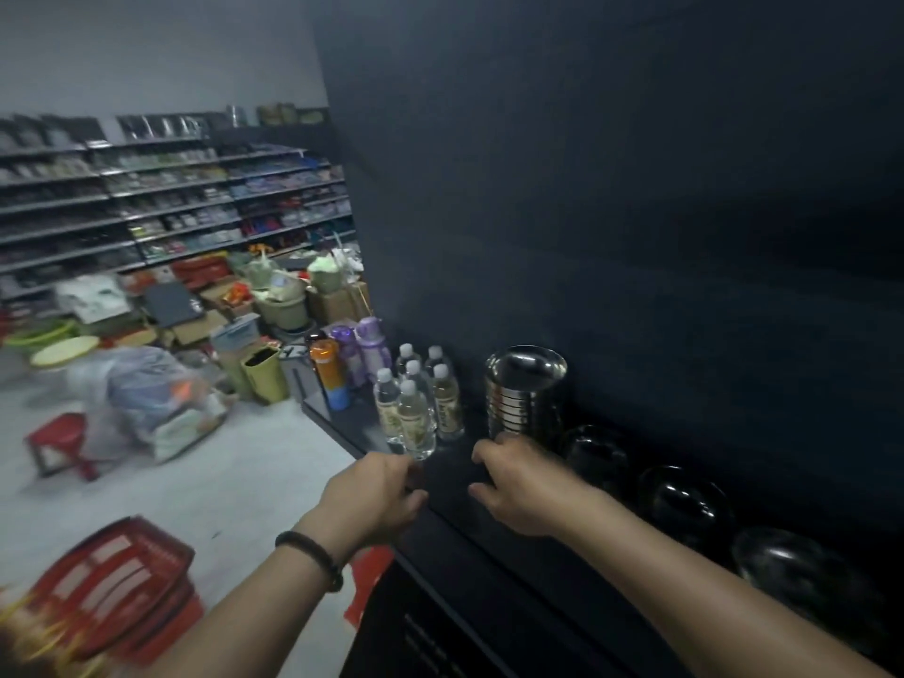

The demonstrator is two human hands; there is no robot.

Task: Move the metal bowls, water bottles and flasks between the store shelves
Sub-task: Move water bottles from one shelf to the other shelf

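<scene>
My left hand (372, 496) curls right at the front water bottle (417, 429), grip unclear; right hand (523, 486) loosely curled, empty, bowl stack (523, 389) just beyond.

Shelf (464, 530) stock, left end
Bowls (526, 389): shiny steel, nested in one upright stack, mouths up, by the back wall; darker single ones in a row to its right. Bottles (418, 403): clear, white-capped, upright, tight cluster just left of the stack. Flasks (342, 364): one orange-and-blue, two purple, upright at the shelf's far left corner.
</scene>
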